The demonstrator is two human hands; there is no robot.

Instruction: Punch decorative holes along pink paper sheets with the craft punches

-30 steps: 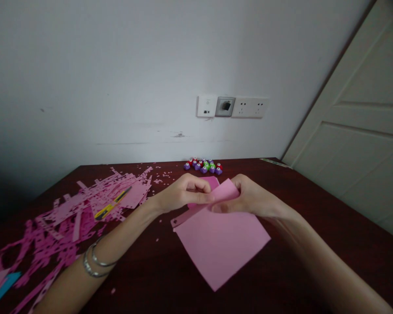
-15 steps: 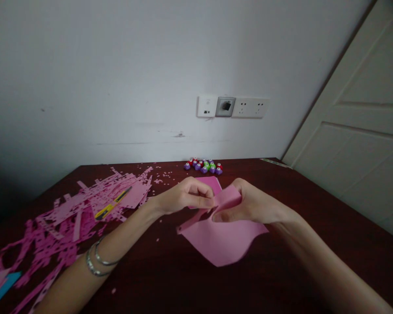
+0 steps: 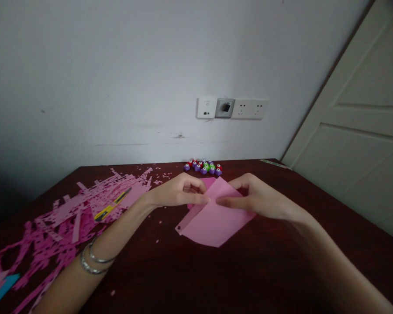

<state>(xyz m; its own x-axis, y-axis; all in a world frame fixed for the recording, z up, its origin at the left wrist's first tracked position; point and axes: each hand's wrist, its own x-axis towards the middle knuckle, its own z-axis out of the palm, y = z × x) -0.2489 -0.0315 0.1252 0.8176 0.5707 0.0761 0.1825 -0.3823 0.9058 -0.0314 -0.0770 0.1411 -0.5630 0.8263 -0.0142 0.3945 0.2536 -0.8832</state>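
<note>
Both my hands hold a pink sheet of paper [image 3: 212, 224] just above the dark wooden table [image 3: 249, 270]. My left hand [image 3: 180, 192] pinches its upper left edge between thumb and fingers. My right hand [image 3: 252, 198] pinches the same upper edge from the right, forefinger stretched along the paper. The sheet looks folded, its lower point resting near the table. A narrow strip with a punched hole hangs at its lower left corner. A second pink sheet [image 3: 209, 181] lies partly hidden behind my hands.
A heap of punched pink paper strips [image 3: 68, 222] covers the table's left side, with a yellow utility knife [image 3: 113, 205] on it. Several small coloured punches [image 3: 203, 166] stand by the wall. Wall sockets [image 3: 232, 108] sit above; a door [image 3: 356, 144] is at the right.
The pink sheet has been drawn up and folded, so less of it shows than a second ago. Both hands have moved slightly farther from me, still pinching its top edge.
</note>
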